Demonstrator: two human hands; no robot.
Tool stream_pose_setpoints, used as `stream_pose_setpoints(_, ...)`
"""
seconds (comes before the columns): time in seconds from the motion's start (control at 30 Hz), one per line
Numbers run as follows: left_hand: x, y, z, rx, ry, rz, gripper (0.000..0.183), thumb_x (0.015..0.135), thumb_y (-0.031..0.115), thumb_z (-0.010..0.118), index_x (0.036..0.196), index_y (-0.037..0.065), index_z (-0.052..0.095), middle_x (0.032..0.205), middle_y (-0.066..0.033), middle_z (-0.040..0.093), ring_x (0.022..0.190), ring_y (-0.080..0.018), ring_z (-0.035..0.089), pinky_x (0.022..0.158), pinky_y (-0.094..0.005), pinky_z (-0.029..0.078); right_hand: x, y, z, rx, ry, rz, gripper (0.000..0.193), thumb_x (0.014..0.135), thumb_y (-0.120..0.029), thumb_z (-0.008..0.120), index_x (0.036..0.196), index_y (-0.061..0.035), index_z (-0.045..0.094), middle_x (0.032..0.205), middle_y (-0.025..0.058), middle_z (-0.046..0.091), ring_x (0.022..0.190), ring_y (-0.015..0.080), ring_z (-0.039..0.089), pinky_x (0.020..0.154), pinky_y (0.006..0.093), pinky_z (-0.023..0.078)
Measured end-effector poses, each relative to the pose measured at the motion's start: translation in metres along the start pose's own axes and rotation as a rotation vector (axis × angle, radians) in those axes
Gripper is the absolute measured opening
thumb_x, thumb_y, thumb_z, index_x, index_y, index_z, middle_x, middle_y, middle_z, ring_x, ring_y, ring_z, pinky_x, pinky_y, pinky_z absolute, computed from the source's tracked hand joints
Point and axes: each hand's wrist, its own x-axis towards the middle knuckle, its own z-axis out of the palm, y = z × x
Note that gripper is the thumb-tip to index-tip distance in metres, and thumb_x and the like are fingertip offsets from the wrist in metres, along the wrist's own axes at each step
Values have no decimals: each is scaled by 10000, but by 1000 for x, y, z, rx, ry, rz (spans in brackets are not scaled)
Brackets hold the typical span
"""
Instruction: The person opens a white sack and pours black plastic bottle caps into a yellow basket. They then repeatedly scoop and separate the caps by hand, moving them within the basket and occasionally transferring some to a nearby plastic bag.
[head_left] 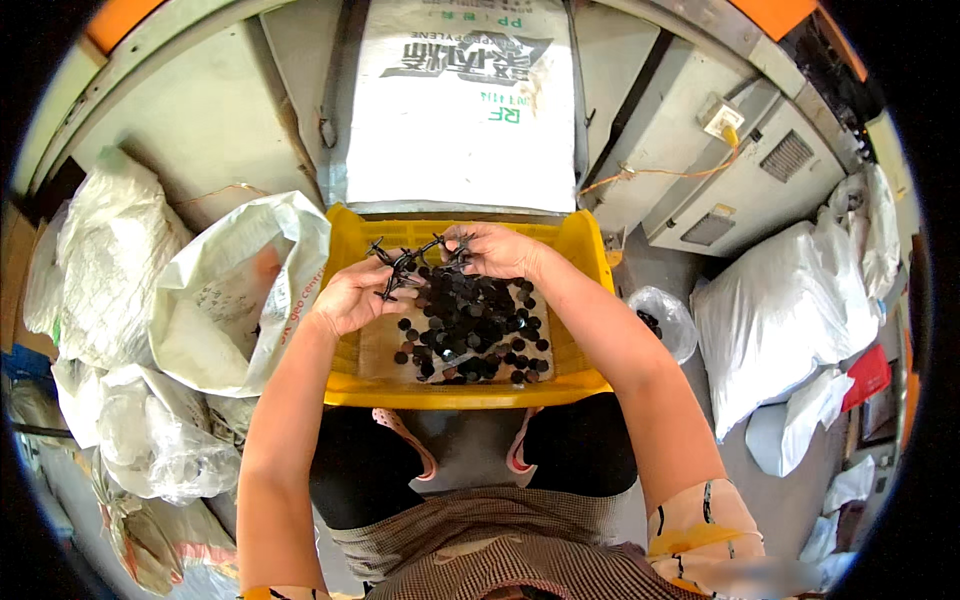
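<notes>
Above a yellow plastic crate (470, 394), both hands are closed on a black branched plastic piece (400, 264), thin and spiky like a molding runner. My left hand (352, 297) grips its left end, with prongs sticking out past the fingers. At the other end, my right hand (492, 250) pinches it, some of the piece hidden by the fingers. Many small black round discs (470, 320) lie heaped in the crate beneath, on a light-coloured lining.
An open white woven sack (200, 320) stands left of the crate, above clear plastic bags (160, 440). White sacks (780, 310) and a small clear bag (665, 320) are at the right. A white printed sack (460, 150) hangs ahead, beside metal panels with a yellow cable (690, 172).
</notes>
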Motion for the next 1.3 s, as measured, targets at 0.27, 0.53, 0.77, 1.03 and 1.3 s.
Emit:
stream_pose_setpoints(0.27, -84, 30, -29, -51, 148, 168, 387, 930, 118, 393, 1292, -18, 383, 1252, -196, 500, 1150, -347, 507, 944, -539, 425, 46, -13, 105, 6, -150, -32, 206, 949, -108, 456, 1104, 17, 506, 1095, 95, 506, 967, 201, 575, 928, 357, 497)
stream_pose_setpoints(0.53, -149, 47, -72, -168, 424, 364, 367, 947, 96, 313, 1276, -63, 345, 1237, -244, 482, 1148, -379, 486, 950, -513, 447, 116, -14, 194, 24, -205, -23, 291, 970, -118, 380, 1166, 92, 427, 1201, 159, 455, 1113, 292, 505, 1013, 415, 438)
stream_pose_setpoints(0.77, -145, 81, -102, -519, 730, 615, 388, 936, 162, 374, 1275, -27, 370, 1311, -210, 401, 1222, -387, 383, 964, -580, 405, 172, -36, 246, -320, -225, -109, 737, 915, -325, 524, 1402, 52, 119, 1462, 242, 117, 1347, 391, 167, 1050, 520, 307)
stream_pose_setpoints(1.03, -131, 61, -110, 1046, 1209, 591, 426, 839, 223, 633, 1195, 19, 520, 1247, -136, 489, 1108, -304, 496, 875, -428, 459, 126, -40, 103, -906, -68, 6, 577, 893, -353, 554, 1312, 14, 401, 1287, 220, 468, 1226, 285, 446, 977, 383, 437)
stream_pose_setpoints(1.3, 10, -53, -47, 1766, 231, 437, 253, 794, 71, 621, 1029, 5, 556, 1069, -202, 520, 965, -372, 545, 861, -406, 451, 51, 182, -104, -1752, -212, 746, 711, 776, -186, 675, 1392, -138, 323, 1312, 204, 446, 1107, 363, 522, 839, 419, 491)
